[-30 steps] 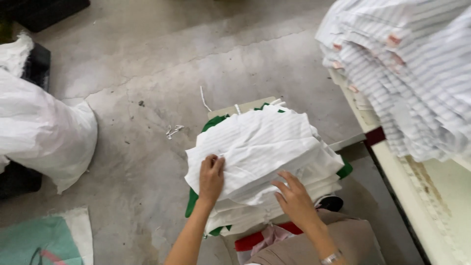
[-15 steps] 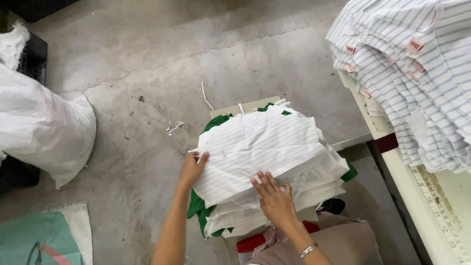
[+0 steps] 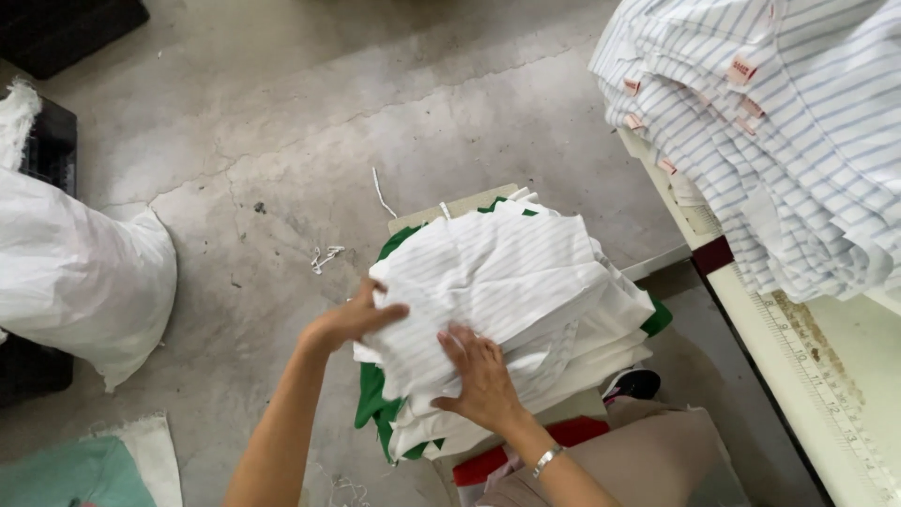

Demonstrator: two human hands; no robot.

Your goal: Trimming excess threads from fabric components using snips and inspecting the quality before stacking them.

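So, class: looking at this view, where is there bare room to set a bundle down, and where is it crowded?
Bare concrete floor lies open between the white sack and the white fabric stack. The table shows only a narrow strip below the striped shirts. It is crowded where the left hand and right hand press the stack.

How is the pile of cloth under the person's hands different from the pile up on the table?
The low pile of white fabric pieces looks almost plain white; the table stack of striped pieces shows clear blue stripes and small pink tags. The low pile sits on green cloth near the floor, under the left hand and right hand; the table stack overhangs the table, untouched. Both are layered cut fabric.
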